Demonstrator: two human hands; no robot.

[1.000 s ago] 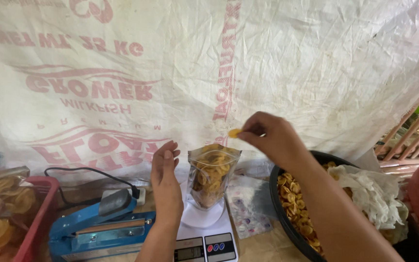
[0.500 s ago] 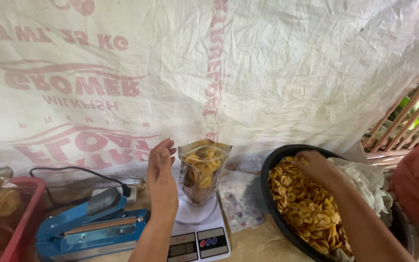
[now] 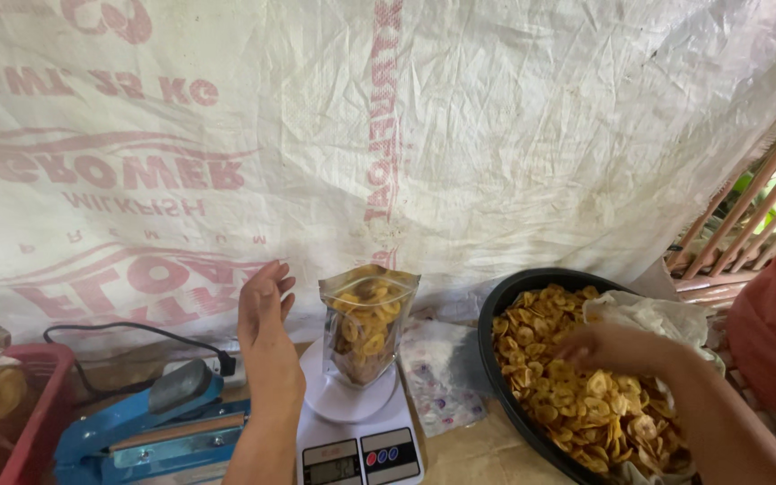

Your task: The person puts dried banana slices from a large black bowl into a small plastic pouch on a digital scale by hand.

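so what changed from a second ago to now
The right hand, which held a chip above the clear bag, went down right into the black basin of chips. The left hand stayed open beside the bag, which stayed upright on the scale.

Tabletop point(image 3: 482, 454) with scale point(image 3: 357, 431), sealer point(image 3: 150, 427), basin point(image 3: 496, 359).

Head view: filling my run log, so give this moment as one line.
left hand: open beside chip bag | bag: on scale | right hand: in chip pan

Clear chip bag point(image 3: 365, 325) stands upright (open-topped) on white scale point(image 3: 352, 422).
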